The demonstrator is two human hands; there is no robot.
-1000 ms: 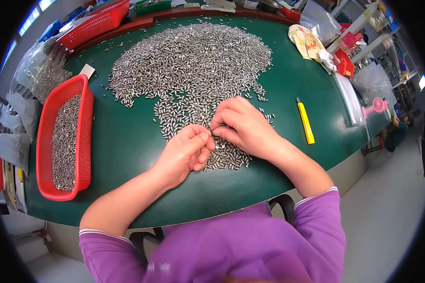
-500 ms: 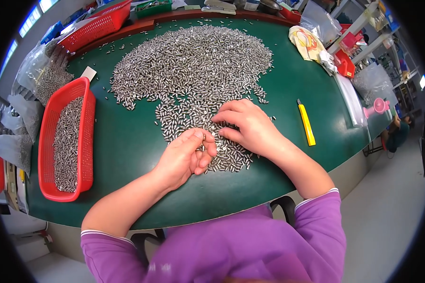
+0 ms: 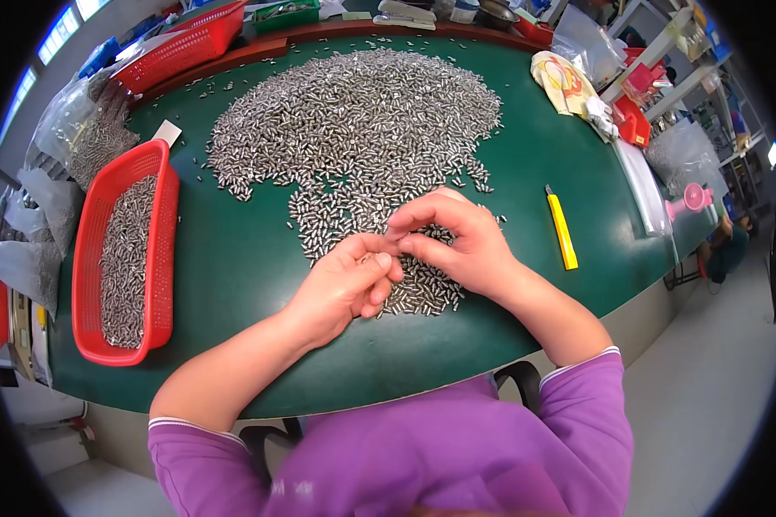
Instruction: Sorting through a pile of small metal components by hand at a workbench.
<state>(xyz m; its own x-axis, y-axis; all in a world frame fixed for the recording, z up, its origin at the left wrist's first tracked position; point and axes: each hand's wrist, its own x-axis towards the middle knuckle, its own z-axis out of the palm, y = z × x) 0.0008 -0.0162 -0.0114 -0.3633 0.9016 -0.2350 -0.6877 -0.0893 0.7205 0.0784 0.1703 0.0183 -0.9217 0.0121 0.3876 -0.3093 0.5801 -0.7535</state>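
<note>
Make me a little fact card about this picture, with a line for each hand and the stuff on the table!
Left hand: fingers curled, tips close to the right hand's
Right hand: fingers bent, tips meeting near the left thumb
Between fingertips: too hidden to tell
Metal pieces: small, shiny, in a big heap beyond the hands, with more under them
Red basket: left of the heap, holding similar pieces
Yellow cutter: lying right of the heap
Table: green
</note>
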